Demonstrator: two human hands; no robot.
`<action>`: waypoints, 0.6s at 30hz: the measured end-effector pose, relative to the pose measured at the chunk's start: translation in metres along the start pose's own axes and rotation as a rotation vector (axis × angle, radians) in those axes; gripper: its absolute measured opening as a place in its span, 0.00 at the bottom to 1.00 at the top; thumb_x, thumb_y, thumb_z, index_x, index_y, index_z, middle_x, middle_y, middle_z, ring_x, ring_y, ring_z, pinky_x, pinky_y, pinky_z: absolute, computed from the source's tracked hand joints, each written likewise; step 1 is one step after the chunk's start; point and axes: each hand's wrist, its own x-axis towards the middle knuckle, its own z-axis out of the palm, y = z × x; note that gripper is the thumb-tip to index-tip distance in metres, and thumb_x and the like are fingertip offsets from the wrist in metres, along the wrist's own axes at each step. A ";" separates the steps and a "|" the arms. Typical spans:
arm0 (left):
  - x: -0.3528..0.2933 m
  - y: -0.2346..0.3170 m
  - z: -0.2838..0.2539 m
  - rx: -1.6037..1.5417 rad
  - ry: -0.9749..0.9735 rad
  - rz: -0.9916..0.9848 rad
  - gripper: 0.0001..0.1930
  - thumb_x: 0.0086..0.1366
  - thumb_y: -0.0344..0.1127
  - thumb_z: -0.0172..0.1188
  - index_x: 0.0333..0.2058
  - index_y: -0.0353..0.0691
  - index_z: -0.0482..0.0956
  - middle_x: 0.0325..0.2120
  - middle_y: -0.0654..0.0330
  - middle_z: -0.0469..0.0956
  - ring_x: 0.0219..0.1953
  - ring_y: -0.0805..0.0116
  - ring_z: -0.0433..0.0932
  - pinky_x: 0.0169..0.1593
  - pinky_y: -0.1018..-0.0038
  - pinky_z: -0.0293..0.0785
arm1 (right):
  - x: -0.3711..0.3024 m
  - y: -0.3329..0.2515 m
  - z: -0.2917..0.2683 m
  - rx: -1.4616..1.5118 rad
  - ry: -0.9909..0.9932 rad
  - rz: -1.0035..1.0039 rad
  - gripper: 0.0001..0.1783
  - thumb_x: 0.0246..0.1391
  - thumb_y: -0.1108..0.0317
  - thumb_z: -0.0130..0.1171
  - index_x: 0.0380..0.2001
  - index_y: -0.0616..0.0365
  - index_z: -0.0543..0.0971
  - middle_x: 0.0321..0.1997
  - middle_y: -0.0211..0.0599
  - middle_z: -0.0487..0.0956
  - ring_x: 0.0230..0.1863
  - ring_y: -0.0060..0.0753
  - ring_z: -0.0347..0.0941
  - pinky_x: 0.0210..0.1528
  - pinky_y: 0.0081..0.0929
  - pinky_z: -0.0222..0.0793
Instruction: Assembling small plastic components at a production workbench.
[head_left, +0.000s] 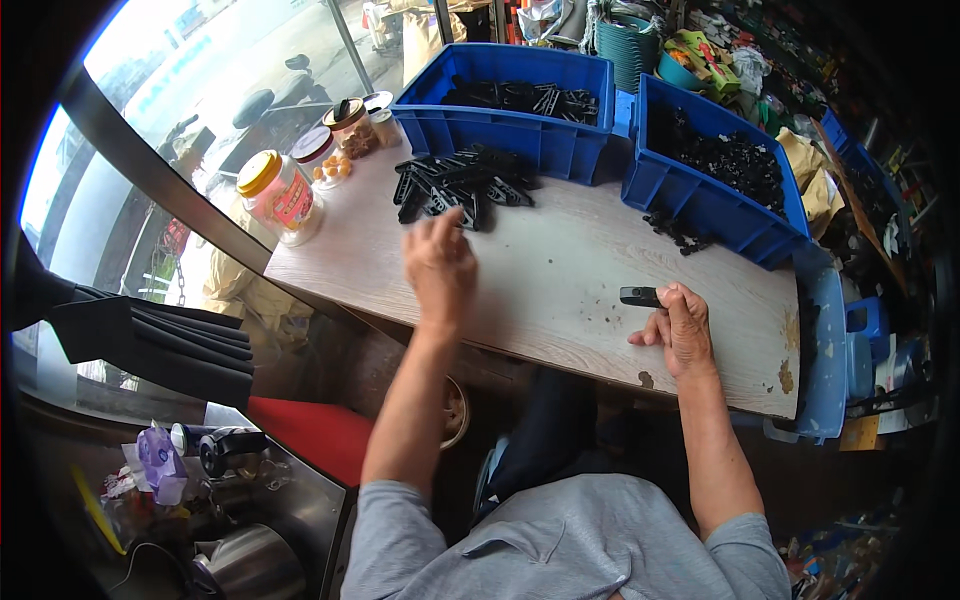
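Note:
My left hand (440, 268) is at the near edge of a loose pile of long black plastic pieces (465, 180) on the table. Its fingers are loosely bent and somewhat apart, slightly blurred, and nothing shows in them. Over the right part of the tabletop, my right hand (685, 328) pinches a short black plastic piece (640, 296) between thumb and forefinger. The piece points left, and its right end is hidden by the fingertips.
A blue bin (500, 135) of black parts stands behind the pile. Small black parts (677, 234) lie before a second blue bin (690, 215) at right. Jars, including a yellow-lidded one (280, 200), line the left side of the wooden table (540, 270). A steel kettle (250, 565) stands lower left.

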 end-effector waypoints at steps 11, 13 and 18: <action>0.008 -0.040 0.008 0.168 -0.210 0.421 0.17 0.57 0.29 0.61 0.47 0.37 0.76 0.49 0.48 0.76 0.55 0.46 0.72 0.58 0.59 0.69 | 0.000 -0.006 -0.020 0.165 0.121 0.045 0.19 0.58 0.54 0.58 0.18 0.50 0.68 0.07 0.25 0.58 0.13 0.28 0.68 0.29 0.49 0.81; 0.000 -0.023 0.008 0.106 -0.225 0.428 0.15 0.58 0.30 0.60 0.46 0.40 0.76 0.47 0.52 0.76 0.53 0.49 0.73 0.52 0.58 0.70 | 0.001 -0.014 -0.038 0.176 0.248 0.023 0.22 0.58 0.53 0.57 0.16 0.50 0.67 0.06 0.26 0.59 0.14 0.30 0.69 0.29 0.51 0.81; -0.015 0.012 0.014 -0.055 -0.344 0.451 0.12 0.58 0.30 0.62 0.41 0.40 0.76 0.38 0.55 0.77 0.42 0.52 0.75 0.46 0.59 0.70 | 0.010 -0.034 -0.115 0.294 0.767 0.027 0.23 0.55 0.46 0.61 0.33 0.57 0.69 0.08 0.27 0.56 0.16 0.31 0.66 0.39 0.59 0.78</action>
